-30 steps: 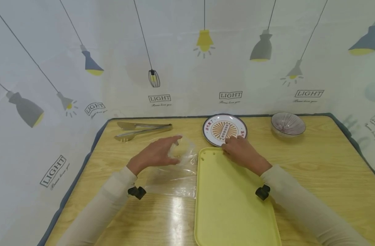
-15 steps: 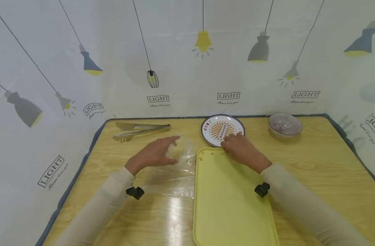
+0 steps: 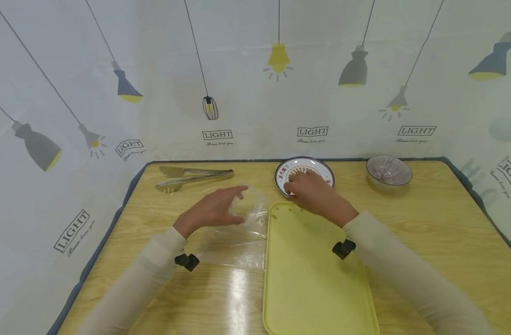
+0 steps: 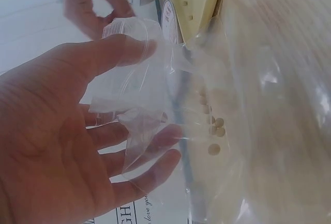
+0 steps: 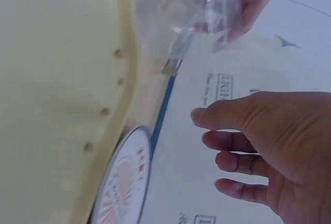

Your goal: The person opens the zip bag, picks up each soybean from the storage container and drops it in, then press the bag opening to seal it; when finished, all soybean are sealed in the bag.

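Right hand [image 3: 311, 195] has slid further over the round plate [image 3: 327, 168] since a moment ago, fingers loose, holding nothing. Left hand [image 3: 215, 210] pinches the crinkly clear bag [image 3: 248, 218] of small pale beans, just left of the smooth yellow tray [image 3: 314, 279].

On the table [image 3: 427, 232], the tray [image 3: 314, 279] is lying near the middle, with the plastic bag [image 3: 238, 232] just to its left. The plate [image 3: 304, 174] is sitting at the tray's far end, the bowl [image 3: 388, 170] to the plate's right, the tongs [image 3: 192, 177] lying far left.
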{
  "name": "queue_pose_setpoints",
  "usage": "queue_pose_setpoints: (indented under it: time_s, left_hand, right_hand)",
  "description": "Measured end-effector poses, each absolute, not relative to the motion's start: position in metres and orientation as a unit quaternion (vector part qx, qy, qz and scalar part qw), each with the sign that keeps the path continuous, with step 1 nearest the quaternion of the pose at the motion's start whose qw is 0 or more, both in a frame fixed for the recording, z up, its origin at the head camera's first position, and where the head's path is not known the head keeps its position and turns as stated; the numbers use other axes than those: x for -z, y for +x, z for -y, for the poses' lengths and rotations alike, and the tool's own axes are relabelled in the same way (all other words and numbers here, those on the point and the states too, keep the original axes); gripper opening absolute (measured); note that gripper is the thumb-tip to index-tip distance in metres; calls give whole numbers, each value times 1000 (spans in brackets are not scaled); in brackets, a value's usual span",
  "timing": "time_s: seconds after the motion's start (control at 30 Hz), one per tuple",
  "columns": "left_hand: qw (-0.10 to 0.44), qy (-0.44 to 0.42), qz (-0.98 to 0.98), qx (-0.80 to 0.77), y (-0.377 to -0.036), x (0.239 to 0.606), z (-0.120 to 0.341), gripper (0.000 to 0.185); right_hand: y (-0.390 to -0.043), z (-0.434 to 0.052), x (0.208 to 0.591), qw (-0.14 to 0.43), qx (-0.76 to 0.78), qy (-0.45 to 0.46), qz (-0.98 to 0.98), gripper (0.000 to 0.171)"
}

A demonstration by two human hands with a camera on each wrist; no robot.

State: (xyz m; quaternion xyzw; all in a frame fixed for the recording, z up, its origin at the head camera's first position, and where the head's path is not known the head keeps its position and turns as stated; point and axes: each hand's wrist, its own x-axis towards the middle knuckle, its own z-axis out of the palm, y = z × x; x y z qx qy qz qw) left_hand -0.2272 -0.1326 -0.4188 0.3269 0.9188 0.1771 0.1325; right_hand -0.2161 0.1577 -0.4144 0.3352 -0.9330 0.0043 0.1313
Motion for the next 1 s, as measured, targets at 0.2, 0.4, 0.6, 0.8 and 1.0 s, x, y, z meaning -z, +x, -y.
queue_pose_setpoints:
  time_s: [0.2,0.4,0.6,0.8,1.0]
  left_hand:
    - [140,327,-917,-182,-226,414,133,85]
    - [144,318,-919,-183,-224,411,132,85]
    - [147,317,-918,-190,-223,412,130,86]
    - [143,324,-916,-190,-222,410,129,85]
    - [145,318,-918,-189,-220,407,130,85]
  right_hand:
    - [-215,-128,392,134,-1,355,925,2]
    - [-214,-101,371,146,10,385,911,5]
    - [-212,-86,363,136,-9,402,905,7]
    - [-212,-87,365,129,-13,396,909,12]
    - [-213,-94,363,125,-9,381,916,15]
